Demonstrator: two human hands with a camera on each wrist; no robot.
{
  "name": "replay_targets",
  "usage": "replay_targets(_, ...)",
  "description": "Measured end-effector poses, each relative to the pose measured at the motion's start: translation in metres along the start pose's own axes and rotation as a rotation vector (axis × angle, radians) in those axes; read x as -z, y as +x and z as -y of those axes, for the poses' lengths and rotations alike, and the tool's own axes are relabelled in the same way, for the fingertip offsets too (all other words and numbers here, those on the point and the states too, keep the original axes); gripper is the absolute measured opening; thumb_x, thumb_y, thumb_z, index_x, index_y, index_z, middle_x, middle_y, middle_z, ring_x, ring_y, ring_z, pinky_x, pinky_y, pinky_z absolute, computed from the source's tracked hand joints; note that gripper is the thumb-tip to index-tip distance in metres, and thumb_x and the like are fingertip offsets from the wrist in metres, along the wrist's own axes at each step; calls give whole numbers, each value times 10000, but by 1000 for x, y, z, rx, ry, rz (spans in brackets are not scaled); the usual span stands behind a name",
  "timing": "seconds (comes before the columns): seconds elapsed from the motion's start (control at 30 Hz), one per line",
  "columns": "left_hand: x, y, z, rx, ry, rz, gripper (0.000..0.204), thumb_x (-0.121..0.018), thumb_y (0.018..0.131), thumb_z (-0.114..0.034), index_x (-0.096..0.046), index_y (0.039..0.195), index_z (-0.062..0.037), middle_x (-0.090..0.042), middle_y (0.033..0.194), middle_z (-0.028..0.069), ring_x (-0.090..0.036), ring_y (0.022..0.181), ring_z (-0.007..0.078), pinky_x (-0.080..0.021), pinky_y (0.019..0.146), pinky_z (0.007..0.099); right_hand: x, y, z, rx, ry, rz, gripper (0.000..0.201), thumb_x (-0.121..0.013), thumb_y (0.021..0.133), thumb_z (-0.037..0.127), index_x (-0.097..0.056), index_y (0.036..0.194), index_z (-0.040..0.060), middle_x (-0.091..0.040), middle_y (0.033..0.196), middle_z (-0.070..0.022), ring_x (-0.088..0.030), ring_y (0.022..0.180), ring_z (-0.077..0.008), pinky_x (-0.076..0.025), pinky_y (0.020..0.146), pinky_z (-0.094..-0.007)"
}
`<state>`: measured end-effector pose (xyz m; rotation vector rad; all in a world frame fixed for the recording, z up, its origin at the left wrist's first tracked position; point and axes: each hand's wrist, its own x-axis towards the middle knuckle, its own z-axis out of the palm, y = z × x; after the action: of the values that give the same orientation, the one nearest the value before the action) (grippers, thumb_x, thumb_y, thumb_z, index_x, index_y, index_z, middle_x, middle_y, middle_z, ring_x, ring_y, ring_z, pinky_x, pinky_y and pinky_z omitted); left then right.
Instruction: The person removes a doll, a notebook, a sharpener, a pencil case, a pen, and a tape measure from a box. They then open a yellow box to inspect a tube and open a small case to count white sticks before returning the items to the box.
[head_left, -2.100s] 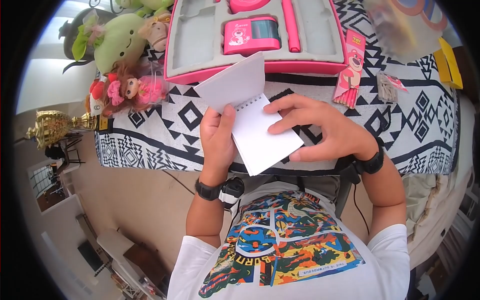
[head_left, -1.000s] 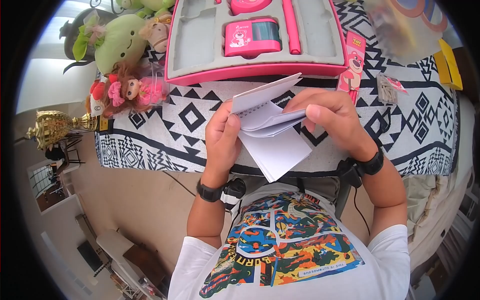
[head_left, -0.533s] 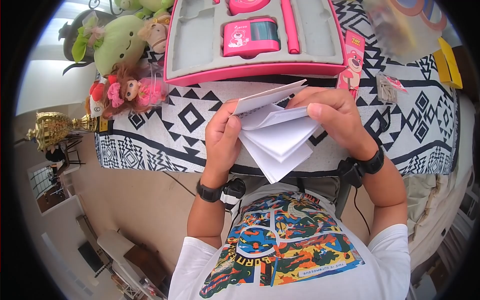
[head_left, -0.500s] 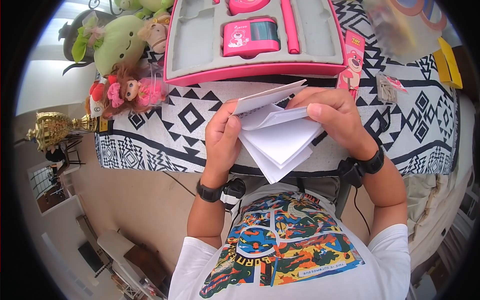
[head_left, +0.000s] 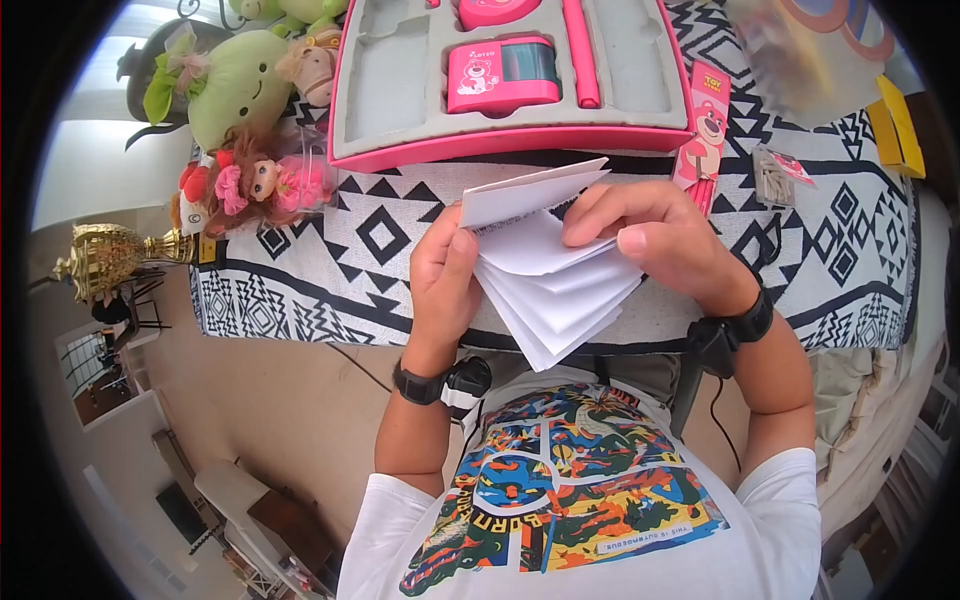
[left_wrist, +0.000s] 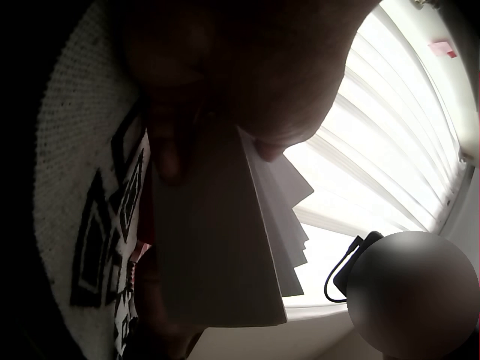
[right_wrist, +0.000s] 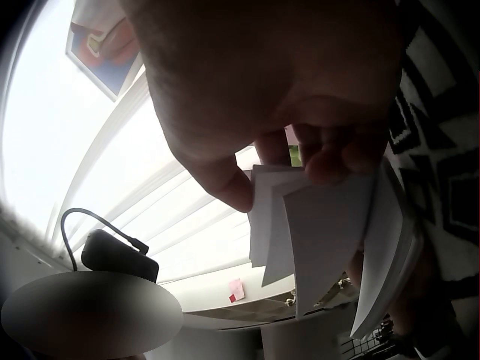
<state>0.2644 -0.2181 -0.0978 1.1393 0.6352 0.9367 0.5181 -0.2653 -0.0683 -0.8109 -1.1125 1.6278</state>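
A small spiral-bound notebook (head_left: 525, 245) with blank white pages is held spread above the patterned cloth, its cover raised toward the box. My left hand (head_left: 443, 270) grips the bound side, thumb in front. In the left wrist view the pale cover (left_wrist: 210, 240) faces the camera, with page corners fanned behind it. At the free side, the curled fingers and thumb of my right hand (head_left: 680, 245) hold the fanned pages by their edges. The right wrist view has the thumb at the edge of the loose pages (right_wrist: 326, 225) and fingertips over their top.
A pink box (head_left: 510, 140) with a grey insert holds a pink sharpener-like case (head_left: 490, 80) and a pink stick. Right of it lie a bear-printed pencil pack (head_left: 705, 130) and a yellow box (head_left: 893, 130). Dolls (head_left: 270, 180), plush toys and a gold trophy (head_left: 105, 255) stand left.
The cover has been raised and the pages fanned apart, dropping toward the body. Over the last half second the right hand's fingers have shifted on the pages, and more have fallen from its grasp.
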Motion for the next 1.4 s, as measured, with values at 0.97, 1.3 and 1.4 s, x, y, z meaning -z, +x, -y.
replay_targets(0.97,-2,-1,-4,31,-35,-101,332,-569,1054,-167,-608,1311,40,-675,1195,95,-637,1051,141,-508,917,297,-7,-4,11,103,-66,-172,430,-777,876,220,-644,1245,43,-564,1211,-74,-596,834,-102,-496,736,-255)
replay_targets(1.3,-2,0,-6,51,-21,-140,375,-531,1083,-219,-570,1341,51,-682,1166,106,-649,1002,124,-525,861,270,-12,-3,5,170,-587,310,605,-880,695,229,-695,1247,66,-514,1346,-119,-506,1264,-292,-417,1070,-378)
replay_targets(1.4,-3,1,-5,38,-42,-149,371,-532,1082,-212,-568,1344,48,-676,1182,106,-647,1017,128,-523,876,278,-13,-3,8,122,-521,267,522,-858,731,222,-720,1209,65,-547,1325,-112,-542,1221,-275,-441,1042,-369)
